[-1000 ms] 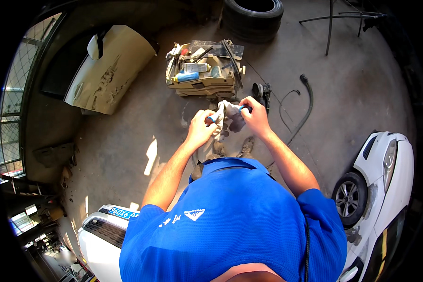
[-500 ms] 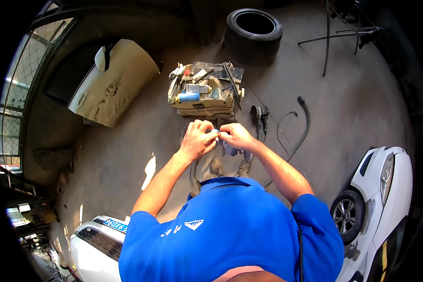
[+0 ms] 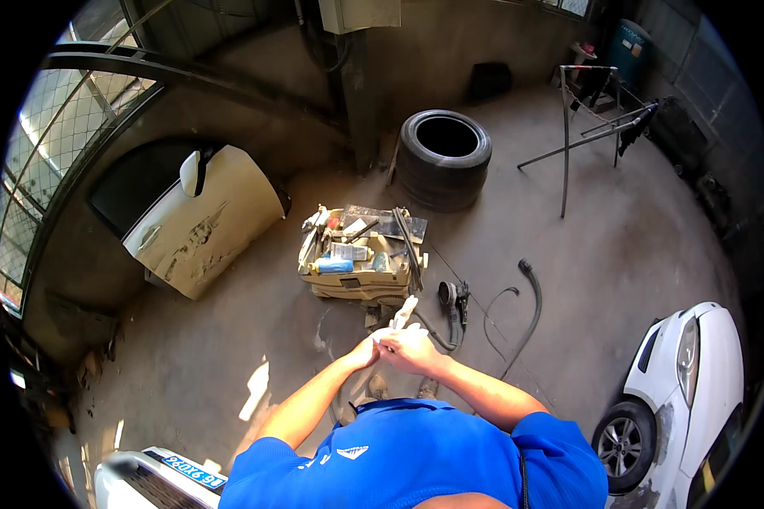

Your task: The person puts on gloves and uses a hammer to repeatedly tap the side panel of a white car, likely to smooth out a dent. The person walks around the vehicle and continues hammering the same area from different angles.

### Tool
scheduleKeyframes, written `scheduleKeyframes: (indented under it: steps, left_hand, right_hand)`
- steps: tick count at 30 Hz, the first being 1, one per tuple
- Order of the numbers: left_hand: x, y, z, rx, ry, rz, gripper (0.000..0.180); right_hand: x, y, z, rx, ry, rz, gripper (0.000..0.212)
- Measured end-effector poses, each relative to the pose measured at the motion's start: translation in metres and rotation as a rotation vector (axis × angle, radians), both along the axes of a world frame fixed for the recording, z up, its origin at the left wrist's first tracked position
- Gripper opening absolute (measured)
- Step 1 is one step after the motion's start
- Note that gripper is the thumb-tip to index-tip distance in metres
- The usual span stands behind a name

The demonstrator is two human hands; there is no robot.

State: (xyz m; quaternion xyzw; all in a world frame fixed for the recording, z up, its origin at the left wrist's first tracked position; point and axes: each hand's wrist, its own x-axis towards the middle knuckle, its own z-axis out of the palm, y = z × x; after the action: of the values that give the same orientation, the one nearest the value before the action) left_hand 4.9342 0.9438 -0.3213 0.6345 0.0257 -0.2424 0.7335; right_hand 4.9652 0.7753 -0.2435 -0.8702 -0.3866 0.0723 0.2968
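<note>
In front of my belly my two hands come together. A whitish, glove-like piece [image 3: 404, 312] sticks up from between them, its finger-like tip pointing away from me. My right hand [image 3: 413, 349] is closed round the lower part of this piece, over my left hand. Of my left hand [image 3: 367, 351] only the back and wrist show. Its fingers go in behind the right hand and the pale piece, so I cannot tell how they lie. Just beyond stands a beige tool cart [image 3: 361, 284], loaded with a blue bottle [image 3: 333, 266], a tube and dark strips.
Right of the cart lie a sander-like tool [image 3: 454, 299] and a dark hose [image 3: 530, 297]. A stack of tyres [image 3: 443, 174] stands behind. A car door [image 3: 216, 225] leans at left, a metal stand [image 3: 564, 144] is far right, and a white car [image 3: 692, 382] is near right.
My view has tipped up, showing more of the far wall. My hands have gone from pinching at a bluish-white piece to being clasped together, with the whitish piece now pointing up.
</note>
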Motion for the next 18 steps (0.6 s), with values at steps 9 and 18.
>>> scheduleKeyframes:
  steps: [9,18]
  left_hand:
    - [0.056,-0.021,-0.010,-0.083,0.125,0.641,0.039]
    - [0.083,0.021,-0.011,-0.413,-0.110,0.773,0.038]
  right_hand:
    - [0.014,-0.001,-0.031,-0.172,0.177,-0.266,0.035]
    - [-0.002,0.026,-0.034,-0.055,0.221,-0.222,0.029]
